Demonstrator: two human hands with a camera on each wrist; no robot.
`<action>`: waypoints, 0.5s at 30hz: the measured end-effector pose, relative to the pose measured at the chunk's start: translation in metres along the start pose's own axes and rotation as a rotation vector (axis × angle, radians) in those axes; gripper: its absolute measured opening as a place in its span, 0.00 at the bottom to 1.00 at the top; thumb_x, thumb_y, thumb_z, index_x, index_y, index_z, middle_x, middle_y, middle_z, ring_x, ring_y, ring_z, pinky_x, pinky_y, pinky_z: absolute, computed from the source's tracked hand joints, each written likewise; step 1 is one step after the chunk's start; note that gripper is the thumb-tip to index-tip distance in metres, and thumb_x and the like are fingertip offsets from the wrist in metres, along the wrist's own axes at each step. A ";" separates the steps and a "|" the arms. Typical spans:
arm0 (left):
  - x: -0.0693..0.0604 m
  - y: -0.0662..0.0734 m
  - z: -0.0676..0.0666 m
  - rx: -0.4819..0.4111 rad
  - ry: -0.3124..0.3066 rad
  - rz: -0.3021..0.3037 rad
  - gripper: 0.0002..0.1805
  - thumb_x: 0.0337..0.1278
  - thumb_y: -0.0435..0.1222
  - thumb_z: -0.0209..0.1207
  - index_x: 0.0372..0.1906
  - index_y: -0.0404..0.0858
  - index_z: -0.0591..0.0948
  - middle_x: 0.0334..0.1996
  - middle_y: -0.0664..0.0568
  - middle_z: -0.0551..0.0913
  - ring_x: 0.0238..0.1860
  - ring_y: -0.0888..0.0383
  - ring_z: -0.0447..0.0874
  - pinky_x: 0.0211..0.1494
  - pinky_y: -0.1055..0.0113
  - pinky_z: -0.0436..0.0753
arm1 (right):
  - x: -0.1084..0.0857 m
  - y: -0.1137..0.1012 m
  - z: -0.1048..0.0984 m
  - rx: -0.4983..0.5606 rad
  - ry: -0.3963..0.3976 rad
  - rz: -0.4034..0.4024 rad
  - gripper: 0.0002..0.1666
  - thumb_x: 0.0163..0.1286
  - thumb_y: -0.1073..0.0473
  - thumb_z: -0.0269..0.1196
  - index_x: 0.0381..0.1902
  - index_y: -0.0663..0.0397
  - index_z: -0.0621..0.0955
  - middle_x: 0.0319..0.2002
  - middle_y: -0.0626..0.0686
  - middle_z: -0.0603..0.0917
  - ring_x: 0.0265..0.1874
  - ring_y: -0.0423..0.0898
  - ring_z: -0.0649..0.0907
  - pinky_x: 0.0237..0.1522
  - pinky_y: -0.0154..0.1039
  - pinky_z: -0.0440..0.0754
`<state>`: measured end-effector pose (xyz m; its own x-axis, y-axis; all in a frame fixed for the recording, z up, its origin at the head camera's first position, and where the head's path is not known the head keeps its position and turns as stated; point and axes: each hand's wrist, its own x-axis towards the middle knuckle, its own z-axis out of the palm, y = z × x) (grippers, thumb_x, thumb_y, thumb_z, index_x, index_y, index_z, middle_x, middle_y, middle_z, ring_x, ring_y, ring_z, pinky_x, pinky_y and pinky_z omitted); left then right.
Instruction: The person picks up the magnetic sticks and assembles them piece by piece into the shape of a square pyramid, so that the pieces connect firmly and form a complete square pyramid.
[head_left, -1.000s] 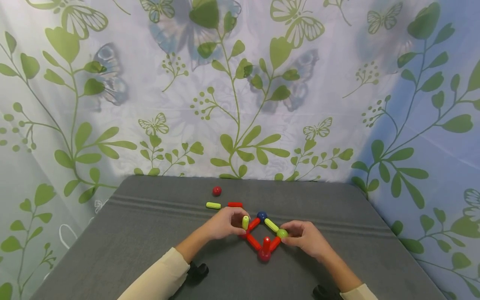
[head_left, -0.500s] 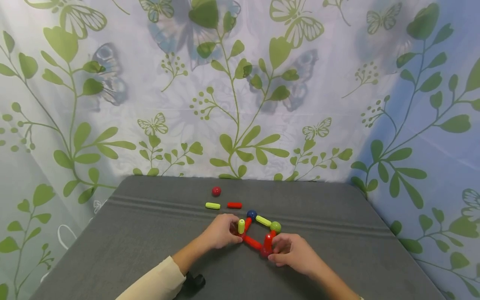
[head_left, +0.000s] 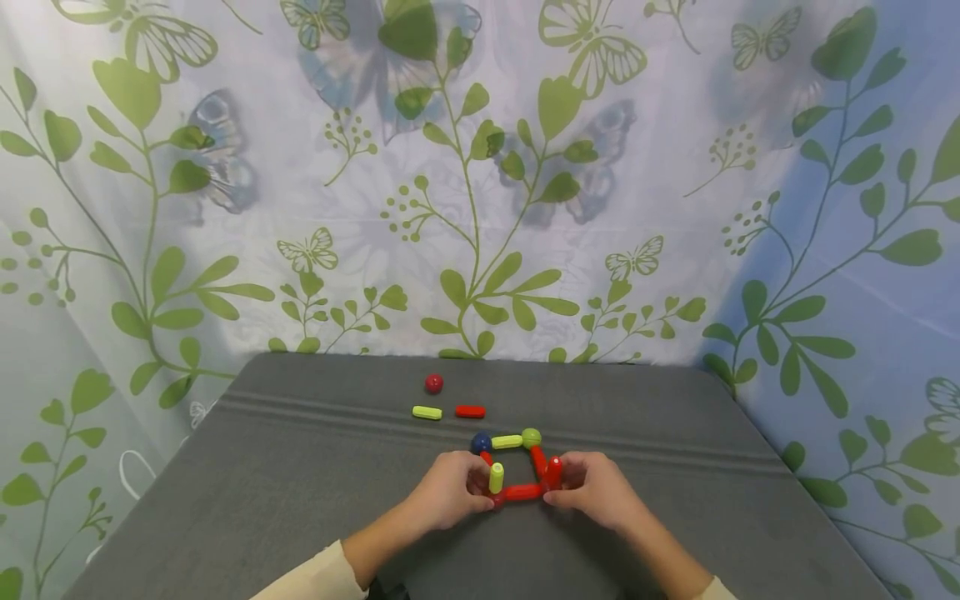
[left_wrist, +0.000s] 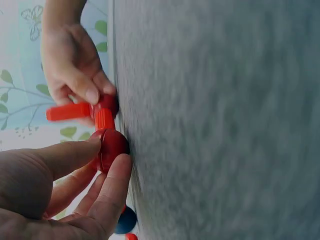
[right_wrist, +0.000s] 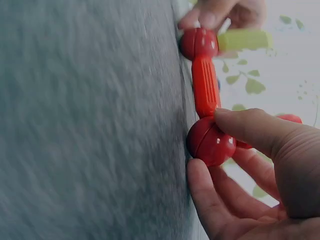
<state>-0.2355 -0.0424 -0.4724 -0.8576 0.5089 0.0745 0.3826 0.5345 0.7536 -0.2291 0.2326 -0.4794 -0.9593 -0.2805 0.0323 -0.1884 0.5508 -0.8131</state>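
A square frame of magnetic rods and balls lies on the grey table. Its back corners are a blue ball and a green ball, joined by a yellow-green rod. My left hand pinches the front-left red ball between thumb and fingers; a yellow-green rod stands upright on it. With thumb and fingers my right hand holds the front-right red ball, which carries an upright red rod. Between those balls runs a red rod. My left fingers partly hide the left side rod.
Behind the frame lie a loose red ball, a yellow-green rod and a red rod. The grey table meets a leaf-patterned curtain at its back edge.
The frame has turned counterclockwise, and one side now faces me. My right hand has gone from the green ball to the red ball with the upright red rod. My left hand keeps its ball.
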 end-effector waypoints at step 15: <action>-0.008 0.010 0.011 -0.081 -0.056 0.006 0.13 0.52 0.27 0.72 0.44 0.37 0.88 0.36 0.56 0.83 0.35 0.67 0.82 0.42 0.73 0.83 | 0.017 0.012 -0.011 0.065 0.016 0.013 0.20 0.59 0.60 0.77 0.48 0.60 0.87 0.42 0.56 0.90 0.40 0.46 0.85 0.41 0.33 0.82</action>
<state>-0.2210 -0.0339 -0.4720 -0.8341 0.5499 0.0442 0.3564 0.4760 0.8040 -0.2498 0.2438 -0.4823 -0.9649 -0.2608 0.0300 -0.1620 0.5018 -0.8497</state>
